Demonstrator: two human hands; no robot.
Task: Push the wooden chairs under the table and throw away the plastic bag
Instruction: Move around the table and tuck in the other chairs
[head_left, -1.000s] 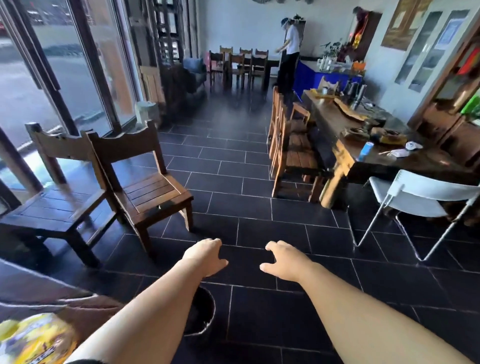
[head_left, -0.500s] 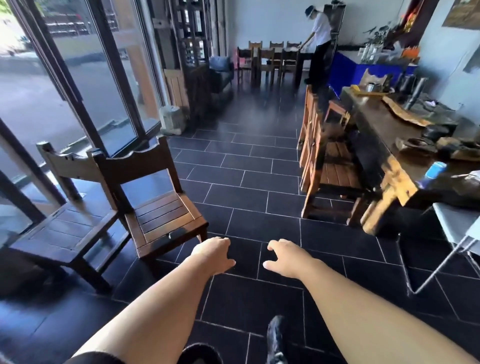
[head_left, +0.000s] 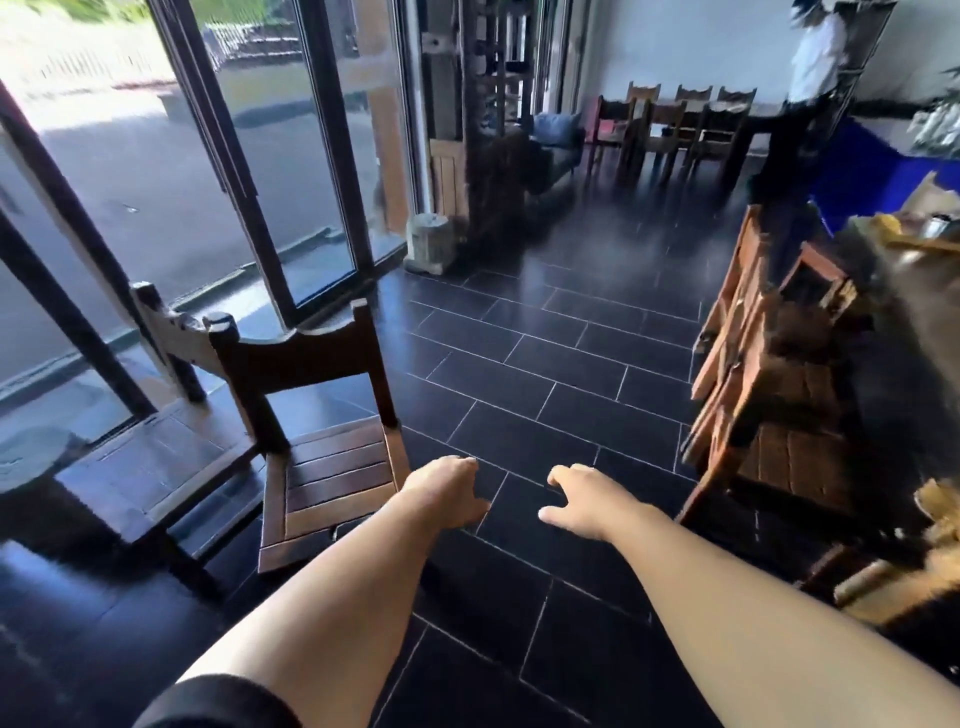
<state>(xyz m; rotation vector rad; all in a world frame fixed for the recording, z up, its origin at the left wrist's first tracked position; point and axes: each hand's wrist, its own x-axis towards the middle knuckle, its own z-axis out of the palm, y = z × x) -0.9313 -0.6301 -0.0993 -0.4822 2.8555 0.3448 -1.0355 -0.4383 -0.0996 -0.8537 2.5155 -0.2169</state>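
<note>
While both bare forearms reach straight forward, palms down, neither hand has hold of anything. The left hand (head_left: 447, 491) has its fingers loosely curled downward and its thumb out to the right. It hangs just beside the front corner of the nearest wooden chair (head_left: 332, 483), apparently clear of the wood. The right hand (head_left: 582, 501) has loosely bent fingers and its thumb points left. It is over the dark tiled floor (head_left: 519, 395), near the other hand, apart from it. A dark sleeve (head_left: 218, 701) on the left arm is cut off at the bottom edge.

The nearest wooden chair stands upright at the window-side edge of the floor, slatted seat facing the camera. A second chair (head_left: 150, 467), darker, stands just beside it to the left, its seat lost in shadow and glare.

Along the right edge of the floor a row of lighter wooden chairs (head_left: 753, 374) stands against the long table (head_left: 914, 280). Blur smears them, so how far under they sit cannot be told. The tabletop is cut off at the frame edge and the items on it are unreadable. At the far end are more chairs (head_left: 670, 124) and a standing person (head_left: 818, 57), head cut off.
</note>
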